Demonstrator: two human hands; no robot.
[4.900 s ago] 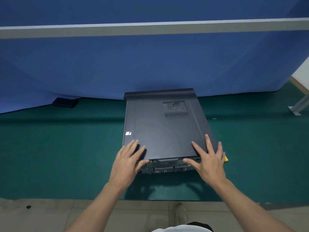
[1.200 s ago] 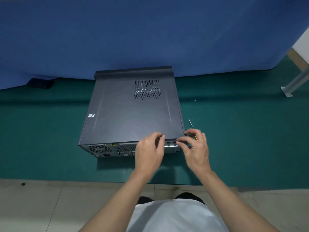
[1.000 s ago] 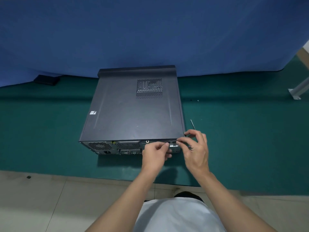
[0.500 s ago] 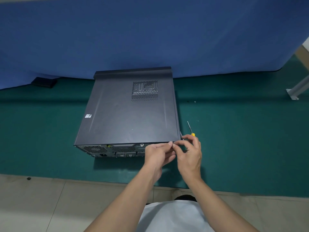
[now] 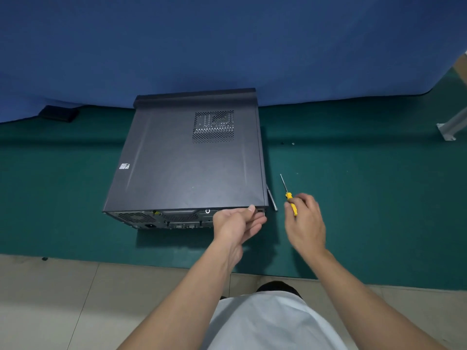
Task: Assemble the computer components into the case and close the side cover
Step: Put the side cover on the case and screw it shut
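A black computer case (image 5: 187, 162) lies on its side on the green mat (image 5: 366, 198), its side cover on top with a vent grille (image 5: 213, 126). The rear panel with ports (image 5: 177, 219) faces me. My left hand (image 5: 237, 224) holds the case's rear right corner, thumb on the cover's edge and fingers curled against the rear panel; anything small between them is hidden. To the right of the case lies a screwdriver (image 5: 288, 194) with a yellow handle. My right hand (image 5: 304, 219) curls its fingers round the lower handle.
A thin grey metal strip (image 5: 272, 199) lies against the case's right side. Two small screws (image 5: 288, 143) sit on the mat further back. A black object (image 5: 58, 113) lies at the blue curtain's foot, a metal bracket (image 5: 451, 126) at far right. Tiled floor (image 5: 75, 299) borders the mat.
My right hand left the case's rear corner and moved right onto the screwdriver's handle. My left hand stayed at that corner. Earlier both palms pressed flat on the cover.
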